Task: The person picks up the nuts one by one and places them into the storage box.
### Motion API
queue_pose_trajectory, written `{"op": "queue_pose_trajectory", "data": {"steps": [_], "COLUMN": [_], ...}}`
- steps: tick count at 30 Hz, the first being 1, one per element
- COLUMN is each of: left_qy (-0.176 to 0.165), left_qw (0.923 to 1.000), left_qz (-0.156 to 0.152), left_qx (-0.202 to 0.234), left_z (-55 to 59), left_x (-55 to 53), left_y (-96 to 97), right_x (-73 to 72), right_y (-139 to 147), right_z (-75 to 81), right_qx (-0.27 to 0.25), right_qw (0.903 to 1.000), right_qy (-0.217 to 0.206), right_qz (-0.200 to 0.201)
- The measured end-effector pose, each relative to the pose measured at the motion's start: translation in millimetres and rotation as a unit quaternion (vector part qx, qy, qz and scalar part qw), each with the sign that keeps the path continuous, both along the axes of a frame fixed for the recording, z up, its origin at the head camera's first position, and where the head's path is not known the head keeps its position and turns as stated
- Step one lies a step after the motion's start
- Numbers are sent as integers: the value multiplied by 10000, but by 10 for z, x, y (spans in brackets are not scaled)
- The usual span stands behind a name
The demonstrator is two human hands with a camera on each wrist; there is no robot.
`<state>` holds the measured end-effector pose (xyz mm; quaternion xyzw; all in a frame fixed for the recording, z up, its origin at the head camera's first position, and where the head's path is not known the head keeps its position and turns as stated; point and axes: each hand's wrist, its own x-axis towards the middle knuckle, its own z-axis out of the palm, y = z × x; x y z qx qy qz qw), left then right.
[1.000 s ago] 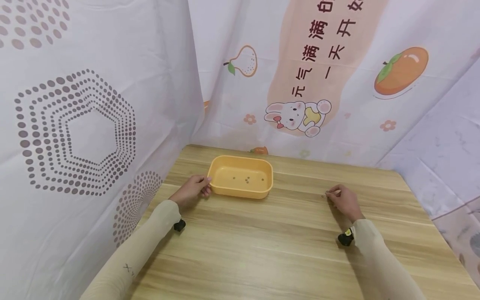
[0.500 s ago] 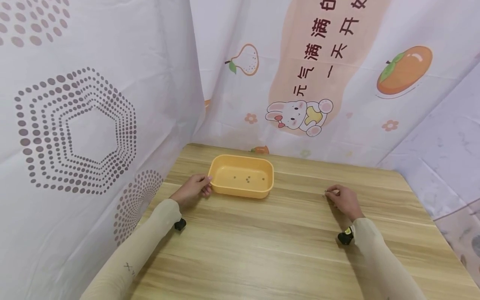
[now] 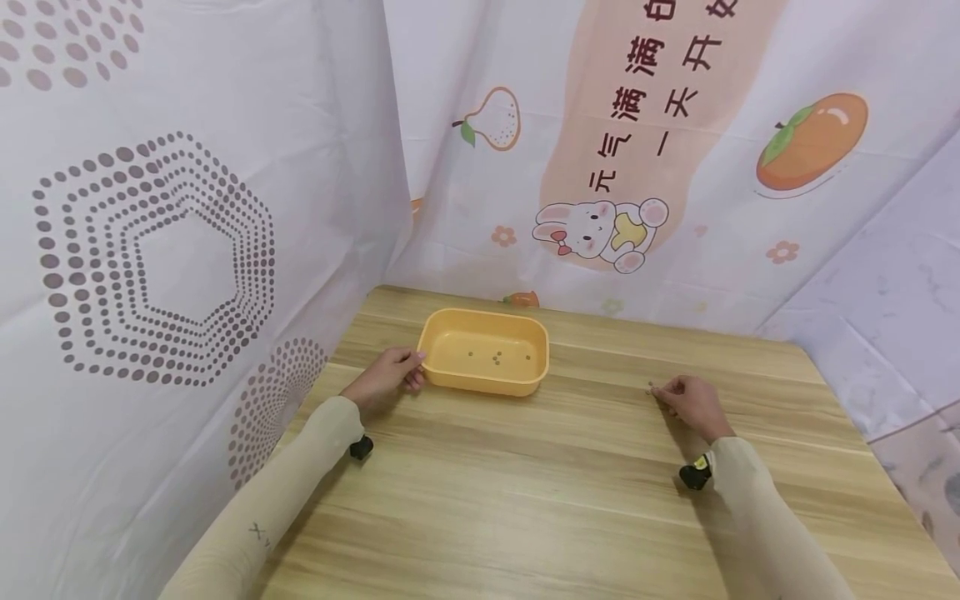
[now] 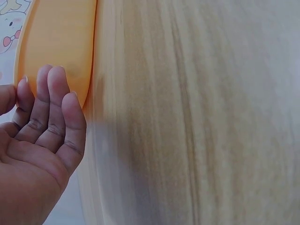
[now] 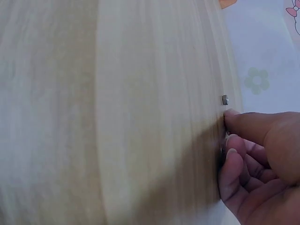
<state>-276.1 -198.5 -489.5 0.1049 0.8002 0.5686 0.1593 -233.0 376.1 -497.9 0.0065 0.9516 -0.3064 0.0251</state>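
A yellow plastic tray (image 3: 480, 383) stands at the back left of the table, with several small metal nuts (image 3: 497, 359) scattered on its floor. My left hand (image 3: 386, 377) pinches the tray's left rim between thumb and forefinger, the other fingers loosely bent beneath. Well to the right of the tray, my right hand (image 3: 693, 404) is low at the tabletop, thumb and fingertips brought together. A metallic glint (image 5: 227, 135) shows between them, mostly hidden by the fingers. Just beyond the thumb tip lies one loose small metal nut (image 5: 225, 100) on the wood.
The wooden table (image 3: 480, 483) ends at a printed curtain (image 3: 465, 242) behind the tray. Another white curtain with dotted patterns (image 3: 315, 208) hangs close along the left side. Black wrist cameras (image 3: 695, 473) sit below both cuffs.
The right thumb and fingertips have closed together over the small nuts, and fewer nuts show beside them. The left hand and tray stay where they were.
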Motion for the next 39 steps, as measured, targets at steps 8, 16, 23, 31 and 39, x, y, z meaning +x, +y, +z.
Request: {"op": "queue_pose_trajectory", "data": {"steps": [8,16,23,31,39], "left_qy": [8,-55,-43,-20,-13], "left_qw": [10000,10000,10000,10000,10000], "left_qz": [-30,5,23,19,9], "left_qx": [-7,-19,-17,-3,-22], "left_z": [-7,8,14,-11,-6], "left_x": [-15,-29,-10,-25,-14], "left_y": [-12,-5,2,-6,-12], "right_x": [14,6,10,47,43], "right_y": [14,50,52,70,61], "right_z": [34,-18,-43,-53,-67], "right_qx": [-41,111,87,70,182], "right_qw": [9999,9998,9999,9999,9993], "right_qy": [-149,17,62,78,280], "right_qz": [43,151,54,34,162]}}
